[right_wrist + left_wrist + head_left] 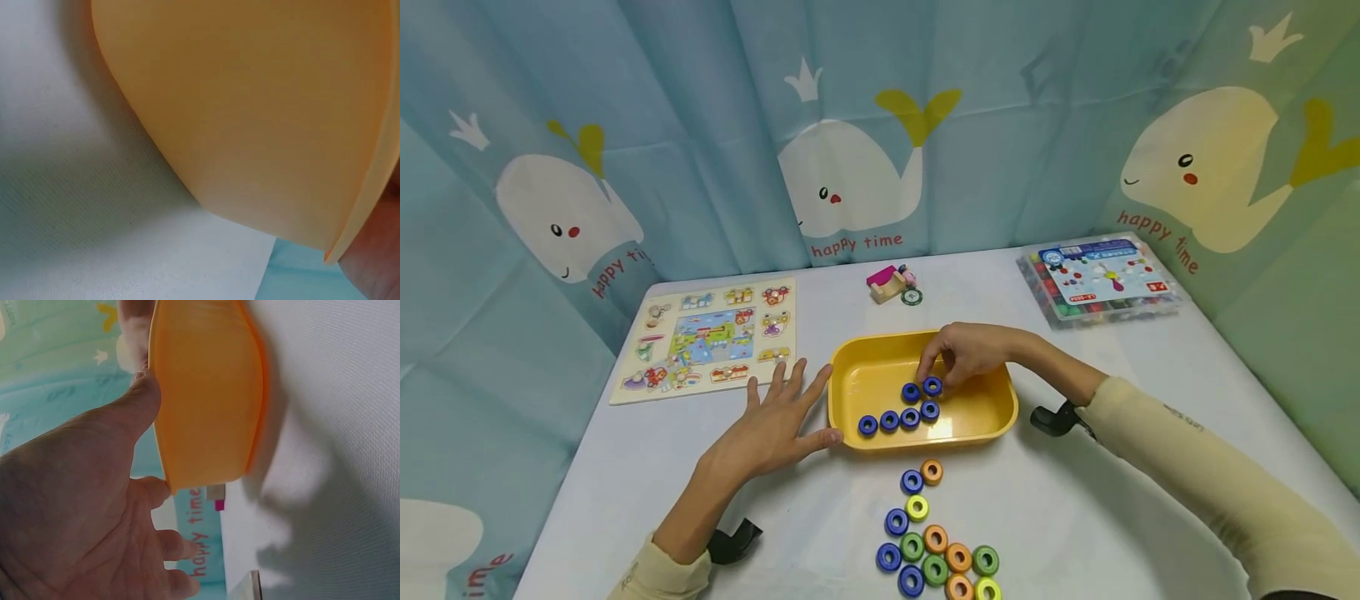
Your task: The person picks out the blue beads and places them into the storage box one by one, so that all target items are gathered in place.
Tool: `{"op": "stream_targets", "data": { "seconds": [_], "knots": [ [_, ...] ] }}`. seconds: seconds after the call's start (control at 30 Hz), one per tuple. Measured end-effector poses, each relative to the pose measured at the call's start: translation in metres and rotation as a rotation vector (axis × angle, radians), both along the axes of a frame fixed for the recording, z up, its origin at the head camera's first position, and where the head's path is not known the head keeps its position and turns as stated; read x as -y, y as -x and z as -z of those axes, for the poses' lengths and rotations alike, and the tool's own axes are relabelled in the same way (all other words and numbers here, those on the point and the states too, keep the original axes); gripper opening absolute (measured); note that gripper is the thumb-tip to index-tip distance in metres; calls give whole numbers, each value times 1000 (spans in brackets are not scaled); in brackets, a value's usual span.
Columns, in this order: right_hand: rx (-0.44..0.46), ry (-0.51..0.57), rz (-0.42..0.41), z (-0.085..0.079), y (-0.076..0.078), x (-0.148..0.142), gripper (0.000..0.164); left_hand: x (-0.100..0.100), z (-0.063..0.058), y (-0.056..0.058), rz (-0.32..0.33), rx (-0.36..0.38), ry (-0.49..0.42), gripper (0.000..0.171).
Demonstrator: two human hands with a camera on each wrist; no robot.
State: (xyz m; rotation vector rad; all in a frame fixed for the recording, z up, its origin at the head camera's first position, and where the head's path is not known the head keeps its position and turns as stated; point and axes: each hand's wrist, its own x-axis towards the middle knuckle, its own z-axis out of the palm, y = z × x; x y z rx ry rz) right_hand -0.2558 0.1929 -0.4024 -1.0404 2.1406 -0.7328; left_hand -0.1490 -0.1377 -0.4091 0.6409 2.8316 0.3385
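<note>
A yellow tray [850, 375] holds several blue rings [889, 421], four in a front row and two behind it. My right hand [973, 354] reaches over the back rim and pinches the rear right blue ring [932, 386] between thumb and fingers. In the right wrist view, the tray's outer wall [250, 125] hides most of that hand. My left hand [775, 425] is spread with straight fingers at the tray's left end. Its thumb [137, 403] and forefinger touch the rim, as the left wrist view shows.
Blue, green, orange and yellow rings [936, 538] lie in a cluster before the tray. A picture puzzle board [655, 333] lies back left, a clear box of colored pieces [1101, 279] back right. Small toys [891, 285] stand behind the tray. A whale-print curtain [715, 167] encloses the table.
</note>
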Motion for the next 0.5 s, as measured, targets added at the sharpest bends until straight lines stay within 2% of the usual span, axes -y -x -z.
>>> {"op": "stream_targets", "data": {
  "seconds": [0.23, 0.5],
  "knots": [
    [18, -35, -14, 1, 2, 2, 29, 0, 1, 0, 6, -7, -5, 92],
    [-6, -63, -9, 6, 0, 5, 30, 0, 1, 0, 1, -7, -3, 92]
  ]
}}
